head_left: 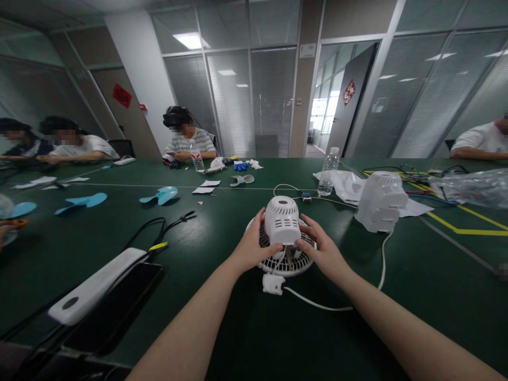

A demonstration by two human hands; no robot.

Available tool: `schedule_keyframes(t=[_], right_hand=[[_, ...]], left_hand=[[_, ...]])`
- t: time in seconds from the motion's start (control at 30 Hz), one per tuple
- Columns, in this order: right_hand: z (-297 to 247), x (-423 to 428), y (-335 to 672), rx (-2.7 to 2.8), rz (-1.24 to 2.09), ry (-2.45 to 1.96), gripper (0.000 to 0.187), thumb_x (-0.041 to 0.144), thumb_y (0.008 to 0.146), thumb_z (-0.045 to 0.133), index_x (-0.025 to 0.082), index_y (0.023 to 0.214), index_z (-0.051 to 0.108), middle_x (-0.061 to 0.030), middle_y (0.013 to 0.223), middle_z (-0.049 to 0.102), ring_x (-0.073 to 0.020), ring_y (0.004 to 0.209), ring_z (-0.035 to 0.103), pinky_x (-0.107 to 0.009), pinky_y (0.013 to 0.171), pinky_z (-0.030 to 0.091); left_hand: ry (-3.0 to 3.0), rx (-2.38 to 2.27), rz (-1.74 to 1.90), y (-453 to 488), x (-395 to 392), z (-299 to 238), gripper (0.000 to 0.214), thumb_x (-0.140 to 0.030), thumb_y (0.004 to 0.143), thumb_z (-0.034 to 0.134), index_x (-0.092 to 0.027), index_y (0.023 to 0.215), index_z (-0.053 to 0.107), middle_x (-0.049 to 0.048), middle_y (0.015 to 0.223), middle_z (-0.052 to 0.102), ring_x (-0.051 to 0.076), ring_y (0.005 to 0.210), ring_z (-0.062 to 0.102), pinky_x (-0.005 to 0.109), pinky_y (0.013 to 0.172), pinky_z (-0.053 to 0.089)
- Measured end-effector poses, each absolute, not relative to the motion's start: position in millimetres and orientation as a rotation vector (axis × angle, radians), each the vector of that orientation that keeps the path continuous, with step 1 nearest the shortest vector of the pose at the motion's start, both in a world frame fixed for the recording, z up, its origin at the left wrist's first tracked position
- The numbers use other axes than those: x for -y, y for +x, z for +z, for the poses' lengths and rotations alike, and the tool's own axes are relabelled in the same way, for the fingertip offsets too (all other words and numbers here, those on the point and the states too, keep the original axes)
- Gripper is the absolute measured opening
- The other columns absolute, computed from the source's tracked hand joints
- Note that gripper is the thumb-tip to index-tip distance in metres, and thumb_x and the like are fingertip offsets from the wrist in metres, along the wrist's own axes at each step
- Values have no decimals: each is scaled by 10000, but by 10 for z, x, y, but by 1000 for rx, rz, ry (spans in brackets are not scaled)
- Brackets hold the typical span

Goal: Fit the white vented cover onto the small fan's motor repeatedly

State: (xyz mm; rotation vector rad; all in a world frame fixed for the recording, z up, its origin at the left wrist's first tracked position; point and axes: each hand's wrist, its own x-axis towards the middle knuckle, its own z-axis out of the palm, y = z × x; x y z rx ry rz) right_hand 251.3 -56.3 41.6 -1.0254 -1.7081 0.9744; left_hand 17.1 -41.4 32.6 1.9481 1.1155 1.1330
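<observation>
In front of me a white fan motor housing (282,217), with rows of vent slots, sits upright over a round white fan grille (291,269) on the table. My left hand (252,243) is closed on the housing's left side, its thumb along the lower front edge. From the other side my right hand (323,246) grips it too, thumb at the lower right corner. A small white plastic block (273,284) lies just before the grille, with a white cable (317,306) running right from it. Part of the grille is hidden beneath the housing and my fingers.
To the right stands a white fan base (383,201), near a clear bottle (328,172) and plastic wrapping (472,188). On the left lie a white power strip (99,286), a black phone (117,307) and blue fan blades (161,196). A person (188,140) sits across the table.
</observation>
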Motion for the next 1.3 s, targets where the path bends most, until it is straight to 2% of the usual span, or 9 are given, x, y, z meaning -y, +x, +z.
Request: schedule_keyframes(t=[0.2, 0.43, 0.57, 0.9, 1.1, 1.3], right_hand=[[373, 550, 2481, 1756, 957, -979, 660, 422, 919, 578, 321, 1509, 300, -82, 1516, 453, -253, 1408, 416, -529, 1154, 343], [419, 547, 2513, 1746, 944, -1049, 676, 415, 884, 626, 293, 1484, 340, -115, 1439, 541, -289, 1334, 507, -558, 1079, 425], [442, 551, 2523, 1698, 961, -1053, 693, 424, 839, 674, 262, 1445, 378, -135, 1366, 600, -304, 1271, 565, -533, 1024, 476], [452, 582, 2524, 1731, 875, -1000, 639, 428, 829, 691, 254, 1381, 420, -133, 1307, 627, -303, 1255, 567, -520, 1022, 468], [434, 584, 2540, 1806, 799, -946, 632, 403, 846, 678, 272, 1397, 397, -123, 1336, 596, -300, 1279, 539, -520, 1063, 423], [432, 587, 2540, 1798, 772, -1032, 791, 460, 832, 680, 259, 1479, 272, -157, 1336, 576, -327, 1267, 540, -566, 1057, 411]], left_hand=[[1969, -1131, 1152, 190, 407, 319, 1102, -462, 726, 794, -252, 1552, 94, 171, 1574, 286, 379, 1433, 304, 589, 1170, 233], [1940, -1090, 1108, 169, 407, 333, 1112, -472, 737, 783, -236, 1554, 67, 177, 1571, 294, 366, 1433, 315, 571, 1174, 239], [1965, -1105, 1099, 153, 387, 308, 1099, -487, 717, 793, -240, 1549, 118, 172, 1575, 286, 389, 1432, 306, 592, 1169, 229], [2022, -1032, 1126, 151, 398, 309, 1051, -471, 727, 784, -247, 1541, 159, 145, 1565, 317, 379, 1422, 322, 573, 1168, 252], [2017, -1031, 1121, 151, 402, 304, 1101, -453, 692, 819, -263, 1541, 144, 148, 1557, 316, 388, 1412, 327, 587, 1160, 259], [2013, -1021, 1108, 161, 435, 344, 1112, -435, 689, 829, -285, 1541, 130, 141, 1562, 297, 386, 1415, 317, 598, 1150, 281]])
